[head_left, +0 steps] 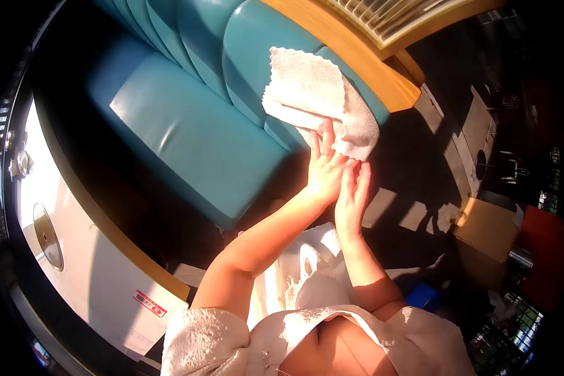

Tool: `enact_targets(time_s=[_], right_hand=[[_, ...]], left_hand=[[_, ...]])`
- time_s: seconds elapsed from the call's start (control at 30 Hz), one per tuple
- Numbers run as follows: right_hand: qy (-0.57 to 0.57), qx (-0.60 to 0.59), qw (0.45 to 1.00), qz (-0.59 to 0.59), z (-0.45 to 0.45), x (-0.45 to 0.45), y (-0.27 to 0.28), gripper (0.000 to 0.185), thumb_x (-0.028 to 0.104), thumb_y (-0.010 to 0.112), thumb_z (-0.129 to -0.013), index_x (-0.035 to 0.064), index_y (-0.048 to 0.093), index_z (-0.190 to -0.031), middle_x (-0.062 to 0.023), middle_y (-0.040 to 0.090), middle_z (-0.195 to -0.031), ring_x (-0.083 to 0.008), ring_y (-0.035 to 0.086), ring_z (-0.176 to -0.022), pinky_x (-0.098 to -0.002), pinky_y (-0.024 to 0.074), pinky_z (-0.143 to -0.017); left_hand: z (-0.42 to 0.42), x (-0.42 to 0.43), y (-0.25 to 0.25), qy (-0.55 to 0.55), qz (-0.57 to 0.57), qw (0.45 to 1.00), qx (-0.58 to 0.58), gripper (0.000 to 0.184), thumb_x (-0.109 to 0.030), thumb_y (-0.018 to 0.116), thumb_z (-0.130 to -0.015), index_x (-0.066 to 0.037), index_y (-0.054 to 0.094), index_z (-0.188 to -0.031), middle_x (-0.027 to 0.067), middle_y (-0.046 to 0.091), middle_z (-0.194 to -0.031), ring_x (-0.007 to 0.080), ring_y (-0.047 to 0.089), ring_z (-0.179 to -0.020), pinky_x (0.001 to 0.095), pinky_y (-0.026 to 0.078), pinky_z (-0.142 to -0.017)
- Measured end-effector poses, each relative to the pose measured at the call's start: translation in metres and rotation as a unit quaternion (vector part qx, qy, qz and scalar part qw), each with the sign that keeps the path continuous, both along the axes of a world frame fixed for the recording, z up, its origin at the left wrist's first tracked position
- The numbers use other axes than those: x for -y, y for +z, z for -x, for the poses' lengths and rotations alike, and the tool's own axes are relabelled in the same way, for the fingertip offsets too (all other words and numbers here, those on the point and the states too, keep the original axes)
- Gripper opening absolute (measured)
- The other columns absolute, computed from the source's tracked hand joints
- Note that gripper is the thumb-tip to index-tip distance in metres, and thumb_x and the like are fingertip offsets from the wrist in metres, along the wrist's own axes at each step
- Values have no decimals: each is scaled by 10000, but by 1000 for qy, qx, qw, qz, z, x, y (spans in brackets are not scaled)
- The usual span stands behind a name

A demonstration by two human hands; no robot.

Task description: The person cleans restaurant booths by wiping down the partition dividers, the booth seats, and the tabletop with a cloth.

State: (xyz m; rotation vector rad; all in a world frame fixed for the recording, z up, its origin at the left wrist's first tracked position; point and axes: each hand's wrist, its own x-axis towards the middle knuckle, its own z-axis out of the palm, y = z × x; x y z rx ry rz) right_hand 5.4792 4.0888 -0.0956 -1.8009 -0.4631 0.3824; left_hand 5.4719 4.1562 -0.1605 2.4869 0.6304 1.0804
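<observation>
Cloth (310, 81) looks light, limp; near edge best hold. Left hand (326, 175) touching, right hand (352, 195) close beside; can't tell if either grip pinches.

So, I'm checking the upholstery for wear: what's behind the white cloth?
The teal backrest shows past the left and upper right edges of the white cloth. The area directly behind the cloth is covered, so wear there can't be seen.
</observation>
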Motion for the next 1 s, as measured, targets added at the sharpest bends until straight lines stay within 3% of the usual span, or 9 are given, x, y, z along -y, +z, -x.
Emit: enact_targets(time_s=[0.17,0.3,0.43,0.53,0.57,0.7,0.9,0.97,1.0], right_hand=[[-68,-144,983,-89,-7,-36,-4,397,256,476,-951,-60,433,-1188,-191,550,-1144,-261,561,-1004,-342,431,-881],[-163,-138,976,-46,-11,-56,-1,308,96,395,-907,-52,482,-1162,-166,567,-1107,-257,535,-1040,-359,418,-903],[-238,-153,943,-177,-47,-55,-37,236,98,428,-895,-33,561,-1040,-97,584,-1000,-157,532,-908,-281,437,-818],[-348,-281,823,-350,-88,-76,-47,211,88,529,-851,-4,583,-1033,-48,579,-975,-135,521,-888,-259,436,-803],[-323,-147,884,-303,-90,-82,-55,224,179,507,-915,20,586,-1052,-73,605,-1021,-184,567,-934,-282,448,-832],[-322,-4,922,-213,-31,-100,16,409,261,479,-943,-15,430,-1240,-179,495,-1177,-271,508,-1043,-321,400,-891],[-252,113,940,-199,-20,-103,-84,356,172,460,-931,-8,433,-1236,-162,457,-1228,-287,483,-1071,-347,380,-913],[-283,-207,893,-281,-26,-92,-85,367,203,424,-937,10,449,-1248,-194,465,-1249,-316,485,-1103,-344,368,-958],[-214,-212,943,-141,-34,-89,-118,387,229,391,-949,17,440,-1269,-198,455,-1271,-318,473,-1135,-346,361,-977]], left_hand=[[34,-16,47,-113,72,979,-155,459,-200,496,-821,6,484,-1231,190,375,-1365,486,140,-1335,537,182,-1091],[55,-48,85,-227,43,939,-253,476,-138,580,-775,-25,510,-1232,173,386,-1360,440,192,-1337,492,265,-1068],[55,-62,109,-300,23,931,-208,314,-83,608,-765,-75,615,-1078,141,531,-1237,376,466,-1179,474,340,-1023],[44,-72,136,-250,52,953,-165,275,-22,603,-778,-65,616,-1049,111,599,-1128,290,564,-1026,394,416,-931],[40,-76,141,-218,71,963,-144,267,-4,596,-781,-60,618,-1042,111,605,-1107,291,572,-999,380,424,-913],[18,-106,145,-78,-22,996,-21,425,-107,584,-841,-58,476,-1249,184,441,-1302,345,426,-1185,436,329,-992],[-15,-163,98,-28,-102,991,-86,629,-453,279,-962,-68,162,-1446,217,99,-1495,376,80,-1387,497,96,-1105],[-23,-165,82,-33,-138,989,-48,638,-462,251,-960,-53,167,-1443,220,112,-1493,367,89,-1388,489,100,-1107],[-25,-163,80,-4,-135,990,-46,642,-458,235,-960,-32,181,-1437,218,126,-1491,357,105,-1389,483,101,-1109]])
